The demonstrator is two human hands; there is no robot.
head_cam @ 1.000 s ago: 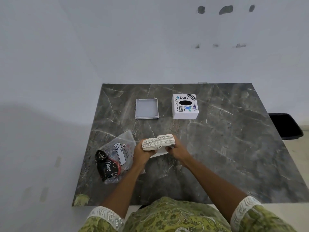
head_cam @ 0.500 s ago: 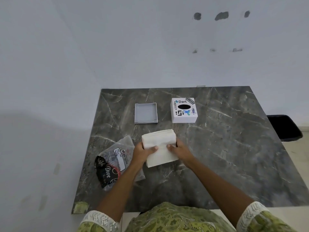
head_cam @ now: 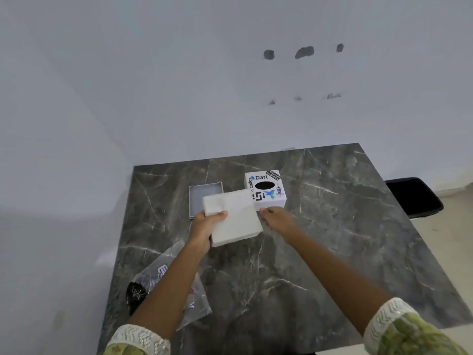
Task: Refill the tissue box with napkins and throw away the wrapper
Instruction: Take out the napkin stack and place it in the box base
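Note:
A thick white stack of napkins (head_cam: 234,217) is held flat above the dark marble table (head_cam: 320,247). My left hand (head_cam: 204,226) grips its left edge, thumb on top. My right hand (head_cam: 277,220) is at the stack's right edge, fingertips by its corner; whether it grips the stack is unclear. Just beyond stands the white tissue box (head_cam: 266,189) with stickers and a black oval opening on top. The box's grey lid (head_cam: 203,198) lies beside it on the left, partly hidden by the napkins. The clear plastic wrapper (head_cam: 163,278) lies near the table's front left, under my left forearm.
A black bin (head_cam: 414,197) sits on the floor past the table's right edge. A white wall runs behind the table and along its left side.
The napkin stack has been carried forward from the table's near middle toward the tissue box and lid. Both hands moved with it, and the camera tilted.

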